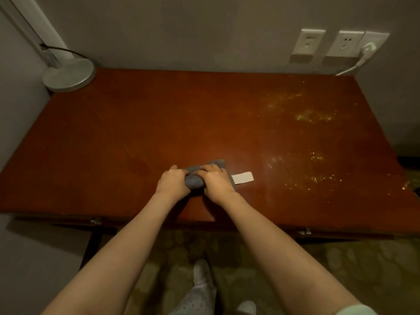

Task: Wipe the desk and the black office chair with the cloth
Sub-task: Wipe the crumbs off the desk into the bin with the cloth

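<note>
A reddish-brown wooden desk (pixel 136 133) fills the middle of the view. Near its front edge lies a bunched grey cloth (pixel 194 181) with a white label (pixel 242 178) sticking out to the right. My left hand (pixel 172 179) grips the cloth's left side with curled fingers. My right hand (pixel 218 180) holds its right side, fingers curled over the top. Yellowish crumbs and dust (pixel 311 115) are scattered over the desk's right half. The black office chair is not in view.
A round white lamp base (pixel 68 75) with a black cable stands at the desk's back left corner. Wall sockets (pixel 341 45) with a white plug sit above the back right. Patterned carpet (pixel 341 269) and my legs show below the desk's front edge.
</note>
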A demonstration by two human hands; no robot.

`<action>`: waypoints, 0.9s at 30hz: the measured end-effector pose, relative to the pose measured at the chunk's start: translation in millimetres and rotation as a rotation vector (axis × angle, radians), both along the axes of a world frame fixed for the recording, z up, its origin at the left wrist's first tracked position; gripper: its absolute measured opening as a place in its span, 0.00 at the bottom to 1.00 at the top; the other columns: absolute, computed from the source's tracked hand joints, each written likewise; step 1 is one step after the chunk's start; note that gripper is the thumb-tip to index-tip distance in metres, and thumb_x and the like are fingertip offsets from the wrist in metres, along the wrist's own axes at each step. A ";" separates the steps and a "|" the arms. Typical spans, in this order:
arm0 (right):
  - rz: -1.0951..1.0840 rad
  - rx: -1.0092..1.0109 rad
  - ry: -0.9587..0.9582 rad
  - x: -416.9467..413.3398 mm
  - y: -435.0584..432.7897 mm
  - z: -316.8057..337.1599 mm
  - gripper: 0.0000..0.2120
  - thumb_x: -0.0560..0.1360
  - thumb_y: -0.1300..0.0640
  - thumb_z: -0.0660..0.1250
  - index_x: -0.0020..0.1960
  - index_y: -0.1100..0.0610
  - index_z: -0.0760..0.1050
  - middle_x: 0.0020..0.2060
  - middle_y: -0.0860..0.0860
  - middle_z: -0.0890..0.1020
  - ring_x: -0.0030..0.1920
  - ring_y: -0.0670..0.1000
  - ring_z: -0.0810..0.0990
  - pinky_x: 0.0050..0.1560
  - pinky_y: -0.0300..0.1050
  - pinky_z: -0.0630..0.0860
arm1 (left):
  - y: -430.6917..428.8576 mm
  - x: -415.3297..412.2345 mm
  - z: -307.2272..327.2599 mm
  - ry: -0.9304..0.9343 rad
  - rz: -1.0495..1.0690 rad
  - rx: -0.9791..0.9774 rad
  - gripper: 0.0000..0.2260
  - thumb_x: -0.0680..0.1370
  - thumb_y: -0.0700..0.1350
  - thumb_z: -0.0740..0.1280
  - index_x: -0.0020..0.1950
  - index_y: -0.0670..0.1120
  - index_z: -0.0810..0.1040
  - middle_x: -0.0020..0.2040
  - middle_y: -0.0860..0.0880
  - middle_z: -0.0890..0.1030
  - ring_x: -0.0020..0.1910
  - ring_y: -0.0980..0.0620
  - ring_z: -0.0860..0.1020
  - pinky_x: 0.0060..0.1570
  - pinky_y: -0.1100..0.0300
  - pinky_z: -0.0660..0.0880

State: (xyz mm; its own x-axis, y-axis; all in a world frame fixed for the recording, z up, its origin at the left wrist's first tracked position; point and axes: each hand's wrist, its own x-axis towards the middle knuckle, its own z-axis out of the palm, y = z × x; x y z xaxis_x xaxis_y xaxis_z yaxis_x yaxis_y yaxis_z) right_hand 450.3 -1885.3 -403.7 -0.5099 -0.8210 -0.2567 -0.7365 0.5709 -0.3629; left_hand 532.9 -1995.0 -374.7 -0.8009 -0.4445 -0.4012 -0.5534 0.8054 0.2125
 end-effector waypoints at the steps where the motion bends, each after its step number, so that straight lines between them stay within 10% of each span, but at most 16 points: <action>1: -0.008 -0.006 0.002 -0.4 3.1 -0.9 0.26 0.73 0.64 0.64 0.70 0.52 0.68 0.69 0.53 0.68 0.70 0.56 0.62 0.66 0.53 0.61 | 1.8 -0.6 -0.6 0.005 -0.020 -0.007 0.14 0.74 0.46 0.64 0.59 0.49 0.77 0.55 0.44 0.76 0.57 0.44 0.74 0.52 0.53 0.72; 27: -0.195 -0.004 0.069 -52.0 288.6 8.1 0.28 0.70 0.64 0.66 0.69 0.51 0.70 0.68 0.50 0.70 0.70 0.52 0.63 0.69 0.45 0.58 | 277.2 -63.6 -2.6 -0.026 -0.303 0.015 0.23 0.77 0.41 0.63 0.70 0.40 0.63 0.68 0.40 0.64 0.65 0.39 0.65 0.61 0.50 0.69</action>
